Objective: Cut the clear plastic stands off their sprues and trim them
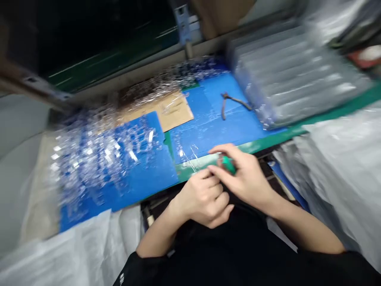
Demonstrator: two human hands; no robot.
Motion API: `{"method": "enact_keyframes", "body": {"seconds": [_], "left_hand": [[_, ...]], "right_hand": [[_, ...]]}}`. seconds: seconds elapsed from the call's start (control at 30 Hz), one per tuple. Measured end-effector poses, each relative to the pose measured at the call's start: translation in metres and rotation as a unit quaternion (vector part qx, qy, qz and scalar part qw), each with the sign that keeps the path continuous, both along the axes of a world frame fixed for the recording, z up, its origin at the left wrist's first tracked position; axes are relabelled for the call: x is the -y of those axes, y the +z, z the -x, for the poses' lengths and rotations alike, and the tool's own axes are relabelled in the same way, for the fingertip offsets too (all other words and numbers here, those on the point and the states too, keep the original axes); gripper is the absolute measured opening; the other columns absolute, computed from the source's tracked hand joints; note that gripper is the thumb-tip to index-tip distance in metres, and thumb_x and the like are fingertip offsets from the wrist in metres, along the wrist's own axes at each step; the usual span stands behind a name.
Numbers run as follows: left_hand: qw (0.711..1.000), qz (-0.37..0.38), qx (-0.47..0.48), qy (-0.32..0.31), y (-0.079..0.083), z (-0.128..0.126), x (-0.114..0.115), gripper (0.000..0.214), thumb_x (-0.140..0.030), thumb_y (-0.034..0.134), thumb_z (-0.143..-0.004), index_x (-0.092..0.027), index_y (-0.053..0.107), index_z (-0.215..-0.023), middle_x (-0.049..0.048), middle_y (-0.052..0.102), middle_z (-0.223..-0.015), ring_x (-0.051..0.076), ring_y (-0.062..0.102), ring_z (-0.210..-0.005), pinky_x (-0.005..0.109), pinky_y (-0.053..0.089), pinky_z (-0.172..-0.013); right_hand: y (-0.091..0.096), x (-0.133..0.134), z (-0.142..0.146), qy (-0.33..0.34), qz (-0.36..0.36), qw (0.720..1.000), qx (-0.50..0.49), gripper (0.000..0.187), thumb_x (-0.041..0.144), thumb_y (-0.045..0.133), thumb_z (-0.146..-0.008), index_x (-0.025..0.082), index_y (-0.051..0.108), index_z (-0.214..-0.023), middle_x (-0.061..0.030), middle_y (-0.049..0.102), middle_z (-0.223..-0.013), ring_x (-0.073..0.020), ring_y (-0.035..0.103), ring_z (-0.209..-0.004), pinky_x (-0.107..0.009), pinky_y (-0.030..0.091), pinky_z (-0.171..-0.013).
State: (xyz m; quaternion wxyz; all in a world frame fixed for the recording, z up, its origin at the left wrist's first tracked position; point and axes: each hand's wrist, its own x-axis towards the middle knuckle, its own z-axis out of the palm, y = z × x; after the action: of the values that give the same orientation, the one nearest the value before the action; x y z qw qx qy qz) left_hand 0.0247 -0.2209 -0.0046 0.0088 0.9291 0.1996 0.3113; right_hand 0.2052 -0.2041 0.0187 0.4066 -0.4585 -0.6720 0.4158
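Right hand (245,176) pinches small green plastic piece (228,165) with thumb and fingers; left hand (202,196) is curled just below, contact cannot be told | Piece: blurred, long axis slants toward upper left, between hands, over counter (268,139) edge | Nearby: blue mat (208,131), side cutters (229,101)

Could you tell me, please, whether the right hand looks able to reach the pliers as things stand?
Probably yes: the right hand sits just before the pliers on the blue mat, with nothing visible between, though it pinches a small green object.
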Motion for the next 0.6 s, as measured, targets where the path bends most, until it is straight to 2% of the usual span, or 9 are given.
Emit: {"method": "enact_keyframes", "body": {"seconds": [0.1, 0.2, 0.27, 0.33, 0.37, 0.4, 0.47, 0.53, 0.6], "left_hand": [[0.991, 0.0, -0.033, -0.131, -0.003, -0.03, 0.014, 0.028, -0.021, 0.057, -0.087, -0.02, 0.058, -0.059, 0.0025, 0.052, -0.053, 0.018, 0.044, -0.05, 0.04, 0.034, -0.059], [0.977, -0.022, -0.058, -0.202, -0.005, -0.058, 0.021, 0.03, -0.017, 0.056, -0.09, -0.019, 0.062, -0.061, 0.0046, 0.055, -0.055, 0.02, 0.052, -0.056, 0.042, 0.041, -0.064], [0.971, -0.055, -0.034, -0.23, -0.004, -0.074, 0.021, 0.024, -0.016, 0.058, -0.097, -0.015, 0.075, -0.081, 0.0079, 0.074, -0.078, 0.023, 0.067, -0.076, 0.046, 0.052, -0.087], [0.967, -0.082, 0.013, -0.24, 0.0, -0.084, 0.021, 0.019, -0.019, 0.066, -0.102, -0.014, 0.08, -0.115, 0.0093, 0.083, -0.115, 0.025, 0.072, -0.106, 0.051, 0.045, -0.12], [0.967, -0.088, 0.035, -0.237, 0.002, -0.086, 0.019, 0.026, -0.021, 0.071, -0.103, -0.015, 0.078, -0.127, 0.0096, 0.081, -0.128, 0.025, 0.071, -0.117, 0.052, 0.037, -0.13], [0.968, -0.092, 0.052, -0.229, 0.003, -0.086, 0.016, 0.033, -0.022, 0.076, -0.101, -0.015, 0.075, -0.133, 0.0103, 0.079, -0.133, 0.024, 0.069, -0.123, 0.052, 0.032, -0.134], [0.973, -0.1, 0.069, -0.198, 0.0, -0.08, 0.003, 0.041, -0.02, 0.084, -0.095, -0.014, 0.074, -0.135, 0.0134, 0.079, -0.132, 0.025, 0.07, -0.122, 0.051, 0.033, -0.136], [0.979, -0.114, 0.073, -0.155, -0.01, -0.067, -0.016, 0.053, -0.016, 0.091, -0.087, -0.013, 0.073, -0.137, 0.0164, 0.079, -0.13, 0.026, 0.071, -0.118, 0.05, 0.039, -0.133], [0.984, -0.121, 0.077, -0.105, -0.025, -0.049, -0.039, 0.07, -0.016, 0.096, -0.08, -0.013, 0.069, -0.145, 0.0176, 0.079, -0.13, 0.028, 0.073, -0.114, 0.049, 0.045, -0.128]], "right_hand": [[0.004, 0.017, -0.005, 0.011, 0.016, 0.999, 0.04, 0.021, 0.025, 0.075, -0.102, 0.024, 0.069, -0.122, -0.0029, 0.078, -0.116, -0.0201, 0.073, -0.102, -0.03, 0.052, -0.094], [0.004, 0.03, -0.035, -0.031, 0.034, 0.994, 0.104, 0.015, 0.034, 0.073, -0.105, 0.021, 0.069, -0.1, -0.0002, 0.075, -0.093, -0.0177, 0.069, -0.087, -0.028, 0.049, -0.084], [0.013, 0.045, -0.073, -0.092, 0.029, 0.988, 0.121, 0.023, 0.038, 0.069, -0.107, 0.021, 0.066, -0.093, 0.0015, 0.069, -0.084, -0.0163, 0.063, -0.079, -0.027, 0.047, -0.078], [0.03, 0.066, -0.125, -0.22, 0.0, 0.967, 0.131, 0.021, 0.039, 0.066, -0.108, 0.021, 0.066, -0.096, 0.0005, 0.069, -0.088, -0.0174, 0.062, -0.081, -0.029, 0.046, -0.078], [0.04, 0.078, -0.155, -0.309, -0.016, 0.939, 0.148, 0.019, 0.038, 0.065, -0.107, 0.022, 0.066, -0.098, -0.0006, 0.07, -0.091, -0.0185, 0.062, -0.082, -0.03, 0.045, -0.079], [0.049, 0.09, -0.187, -0.414, -0.042, 0.89, 0.185, 0.019, 0.038, 0.066, -0.106, 0.022, 0.063, -0.096, -0.0013, 0.068, -0.089, -0.0195, 0.06, -0.079, -0.031, 0.043, -0.076], [0.063, 0.108, -0.252, -0.594, -0.062, 0.748, 0.29, 0.016, 0.034, 0.068, -0.102, 0.023, 0.06, -0.093, -0.0038, 0.065, -0.087, -0.0223, 0.056, -0.078, -0.035, 0.041, -0.076], [0.067, 0.121, -0.306, -0.651, -0.007, 0.651, 0.391, 0.015, 0.032, 0.064, -0.103, 0.023, 0.06, -0.093, -0.0079, 0.066, -0.089, -0.0256, 0.058, -0.083, -0.037, 0.04, -0.08], [0.061, 0.124, -0.34, -0.642, 0.057, 0.629, 0.435, 0.015, 0.03, 0.063, -0.104, 0.021, 0.061, -0.091, -0.0103, 0.067, -0.089, -0.0276, 0.06, -0.086, -0.039, 0.042, -0.082]]}}
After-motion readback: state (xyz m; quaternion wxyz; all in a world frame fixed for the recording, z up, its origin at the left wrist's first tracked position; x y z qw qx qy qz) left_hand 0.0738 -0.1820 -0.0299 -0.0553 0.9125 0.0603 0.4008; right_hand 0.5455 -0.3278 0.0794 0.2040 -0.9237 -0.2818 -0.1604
